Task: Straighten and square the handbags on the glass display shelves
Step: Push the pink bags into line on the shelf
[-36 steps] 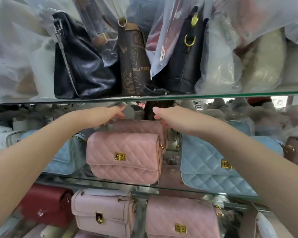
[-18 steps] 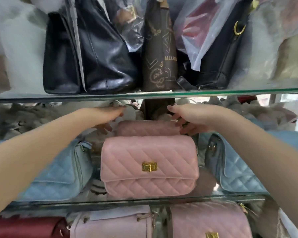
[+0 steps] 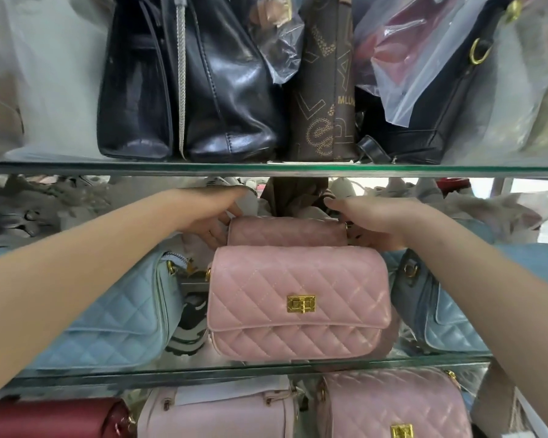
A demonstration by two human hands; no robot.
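On the middle glass shelf (image 3: 266, 371) a pink quilted handbag (image 3: 298, 301) with a gold clasp stands square to the front. Directly behind it stands a second pink quilted bag (image 3: 285, 230), only its top showing. My left hand (image 3: 212, 213) grips that rear bag's left end, fingers curled down beside it. My right hand (image 3: 374, 219) grips its right end near the strap ring. Both forearms reach in under the upper glass shelf (image 3: 266, 169).
Light blue quilted bags flank the pink ones, one on the left (image 3: 114, 314) and one on the right (image 3: 450, 317). Black bags (image 3: 203, 90), a brown printed bag (image 3: 326, 105) and plastic-wrapped bags crowd the top shelf. Maroon (image 3: 51, 418) and pink bags (image 3: 393, 406) sit below.
The view has moved closer and centred on the pink bags. Both hands have come down from the rear bag's top onto its two ends, and the front pink bag faces straight forward.
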